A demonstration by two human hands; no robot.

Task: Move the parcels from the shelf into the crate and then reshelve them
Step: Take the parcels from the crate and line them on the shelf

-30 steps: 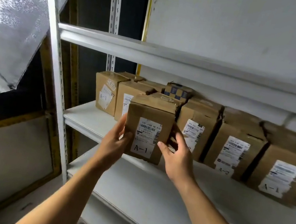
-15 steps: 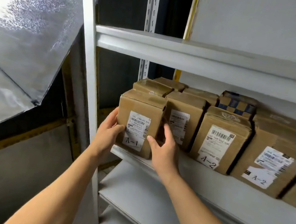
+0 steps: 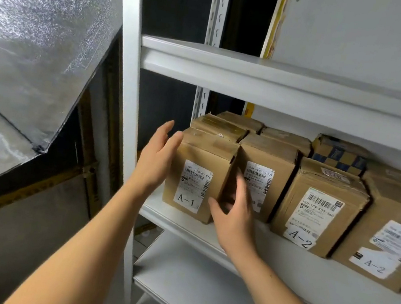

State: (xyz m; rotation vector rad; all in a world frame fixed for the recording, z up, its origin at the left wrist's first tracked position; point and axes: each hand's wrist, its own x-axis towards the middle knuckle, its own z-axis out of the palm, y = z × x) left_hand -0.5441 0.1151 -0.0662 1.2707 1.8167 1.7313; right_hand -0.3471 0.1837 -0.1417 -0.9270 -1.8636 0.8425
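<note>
White shelf [image 3: 268, 265] carried a row of brown parcels, the A-1 parcel [image 3: 198, 177] standing upright at its near-left corner, close against the upright post [image 3: 123, 87] and touching the parcel to its right. Left hand [image 3: 157, 160] lay flat-fingered along its left face; right hand [image 3: 235, 215], fingers spread and gripping nothing, sat at its lower right edge. Reshelving step looked nearly finished; next move called for drawing both hands clear, with free room only nearward.

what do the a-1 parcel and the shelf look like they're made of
A-1 parcel: brown cardboard, matte, with creased edges, glossy tape along the top and white paper labels. Shelf: probably painted metal, smooth pale grey, with a folded front lip and slotted uprights.
</note>
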